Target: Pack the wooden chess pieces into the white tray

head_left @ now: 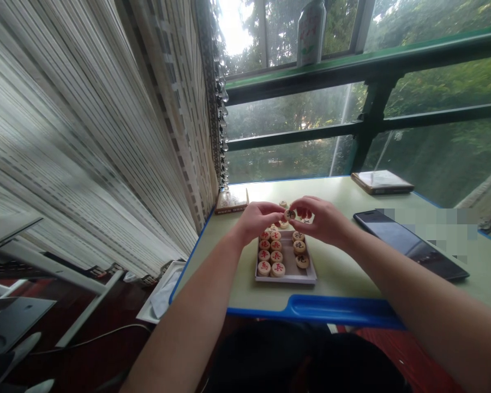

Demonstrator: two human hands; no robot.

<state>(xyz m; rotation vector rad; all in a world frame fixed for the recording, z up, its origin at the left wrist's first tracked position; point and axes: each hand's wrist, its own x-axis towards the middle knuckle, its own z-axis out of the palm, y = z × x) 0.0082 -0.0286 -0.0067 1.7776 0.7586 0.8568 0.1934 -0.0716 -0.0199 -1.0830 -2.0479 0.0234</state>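
Between my two hands, above the far end of a shallow white box [286,280], is a round wooden Chinese chess piece [289,214] with a dark character facing me. The fingertips of my left hand [260,218] pinch it from the left. My right hand [319,219] grips its right side with thumb and fingers. Two columns of red-lettered pieces [276,256] lie along the box's left side, and several dark-lettered pieces [302,261] line its right side. More loose pieces [283,204] are on the table beyond the box, partly hidden by my fingers.
The pale table [237,289] has a blue rim [331,307]. A black tablet or phone [405,243] lies right of the box, under my right forearm. One flat box [382,182] sits at the back right, another [231,200] at the back left. A can [311,35] stands on the window ledge.
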